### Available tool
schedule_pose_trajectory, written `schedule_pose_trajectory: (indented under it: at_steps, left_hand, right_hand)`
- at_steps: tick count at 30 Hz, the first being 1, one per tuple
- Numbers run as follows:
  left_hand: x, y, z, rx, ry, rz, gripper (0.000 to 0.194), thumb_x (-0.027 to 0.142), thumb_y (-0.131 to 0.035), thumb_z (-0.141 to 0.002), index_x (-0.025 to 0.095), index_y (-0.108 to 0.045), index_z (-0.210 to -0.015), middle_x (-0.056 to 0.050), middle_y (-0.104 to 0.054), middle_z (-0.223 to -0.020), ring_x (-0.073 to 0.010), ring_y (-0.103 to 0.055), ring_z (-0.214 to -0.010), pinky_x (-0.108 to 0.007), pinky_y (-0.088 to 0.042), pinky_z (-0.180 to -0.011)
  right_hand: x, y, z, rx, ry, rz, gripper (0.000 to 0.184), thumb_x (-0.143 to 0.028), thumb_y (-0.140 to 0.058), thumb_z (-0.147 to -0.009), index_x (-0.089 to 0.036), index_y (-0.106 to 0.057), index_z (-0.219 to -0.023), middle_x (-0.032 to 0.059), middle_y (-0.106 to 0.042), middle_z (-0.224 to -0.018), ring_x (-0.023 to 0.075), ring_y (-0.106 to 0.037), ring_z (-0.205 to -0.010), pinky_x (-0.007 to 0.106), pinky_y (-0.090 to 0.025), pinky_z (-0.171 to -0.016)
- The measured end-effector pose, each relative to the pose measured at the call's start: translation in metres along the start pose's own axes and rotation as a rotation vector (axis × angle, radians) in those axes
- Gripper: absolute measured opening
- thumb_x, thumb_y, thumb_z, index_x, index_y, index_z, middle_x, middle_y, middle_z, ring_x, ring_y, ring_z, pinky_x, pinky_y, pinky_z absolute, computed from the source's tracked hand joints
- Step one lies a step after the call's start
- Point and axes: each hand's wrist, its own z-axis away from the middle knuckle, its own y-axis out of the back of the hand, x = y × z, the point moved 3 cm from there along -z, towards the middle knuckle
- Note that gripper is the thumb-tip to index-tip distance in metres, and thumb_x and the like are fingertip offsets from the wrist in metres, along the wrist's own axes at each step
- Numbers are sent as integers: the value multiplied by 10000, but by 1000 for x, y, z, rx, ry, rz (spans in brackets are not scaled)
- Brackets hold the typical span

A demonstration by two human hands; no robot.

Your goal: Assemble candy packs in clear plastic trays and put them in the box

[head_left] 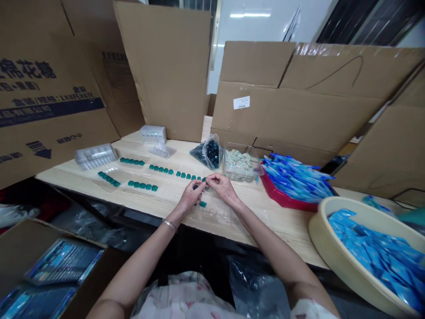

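My left hand (191, 195) is curled closed around small dark green pieces (195, 186), partly hidden by the fingers. My right hand (222, 186) meets it at the fingertips, its thumb and index finger pinched together. What sits in that pinch is too small and covered to name. Just behind the hands runs a row of green block-like pieces (183, 175) in a clear plastic tray. One more green piece (202, 204) lies under the hands. Further left are several short rows of the same green pieces (142, 185). A clear bag of dark pieces (212, 153) stands behind my hands.
A clear box of small pale pieces (238, 160) stands beside the bag. To the right are a red tray (277, 195) of blue items and a cream basin (320, 230) of blue packets. Stacked clear trays (96, 156) sit left. Cardboard (265, 110) walls the table's back.
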Motion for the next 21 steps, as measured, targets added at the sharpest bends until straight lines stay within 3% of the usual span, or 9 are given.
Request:
schedule_pose_trajectory:
  at_steps: [4,8,12,15,18,21]
  left_hand:
    - [4,5,-2,133,-271,-304,185,329,-613,-740,179,-578,-843,-17,-605,-759,-124,-556,-656,-228,-435,-602]
    - [7,2,-1,149,-392,-514,140,230,-554,-767,186,-602,-891,-49,-652,-826,-171,-595,-769,-283,-443,-746]
    - [5,-1,-4,105,-364,-543,179,202,-497,-784,173,-614,-917,-56,-671,-858,-169,-605,-769,-279,-451,-741]
    - [4,0,-5,93,-364,-517,178,220,-516,-769,166,-624,-899,-54,-675,-869,-166,-606,-781,-272,-452,-752]
    - [4,4,-4,88,-304,-450,156,219,-498,-762,163,-626,-832,-31,-659,-784,-145,-587,-717,-249,-452,-693]
    - [3,5,-1,21,-167,-353,161,257,-468,-774,162,-588,-724,24,-551,-567,-103,-496,-514,-212,-408,-520]
  right_hand:
    - [-3,1,4,10,36,62,181,-336,-616,-690,-160,-643,-723,46,-672,-748,165,-633,-676,294,-517,-660]
    - [-11,3,14,37,218,253,134,-265,-552,-750,-168,-639,-718,60,-663,-802,165,-616,-744,284,-502,-692]
    - [-14,4,22,37,376,392,135,-209,-501,-797,-170,-616,-739,56,-637,-809,154,-590,-766,272,-487,-703]
    - [-10,5,23,11,410,412,129,-195,-494,-806,-171,-612,-761,55,-625,-823,154,-581,-780,275,-480,-716]
    - [-1,7,21,-12,293,314,115,-223,-537,-787,-167,-633,-816,50,-627,-807,145,-589,-722,270,-493,-676]
    - [7,11,18,-89,184,181,216,-282,-608,-760,-177,-658,-941,62,-645,-910,137,-610,-726,266,-507,-665]
